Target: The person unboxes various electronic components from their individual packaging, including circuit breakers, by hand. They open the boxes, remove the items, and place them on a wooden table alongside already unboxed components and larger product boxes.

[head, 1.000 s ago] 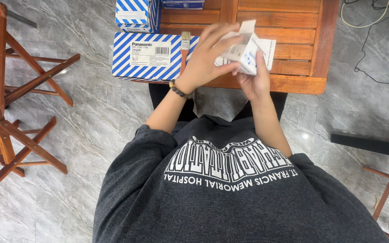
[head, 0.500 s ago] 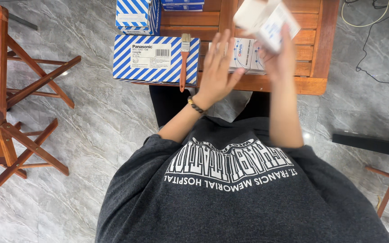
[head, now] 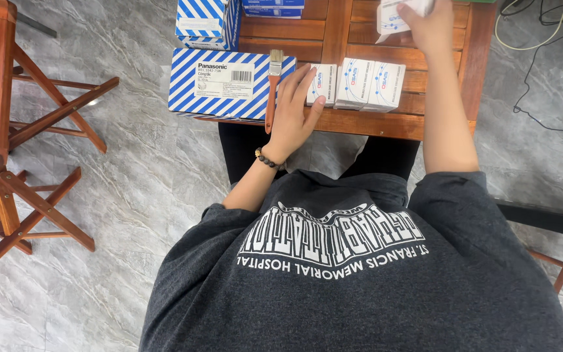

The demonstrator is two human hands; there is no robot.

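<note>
My right hand (head: 429, 25) reaches to the far side of the wooden table (head: 373, 125) and grips a small white box (head: 391, 17) there. My left hand (head: 294, 107), with a bead bracelet on the wrist, lies flat at the table's near edge. Its fingers are spread and its fingertips touch the leftmost of three small white boxes (head: 367, 85) standing in a row. A paintbrush (head: 273, 88) with a reddish handle lies just left of that hand.
A large blue-and-white striped carton (head: 226, 81) sits on the table's left end, with a smaller striped one (head: 206, 18) behind it. Wooden folding frames (head: 40, 124) stand on the marble floor at left. A cable (head: 535, 39) trails at right.
The right hand has carried the white box from in front of the chest out to the table's far side. The left hand let go of it and came down beside the row of boxes.
</note>
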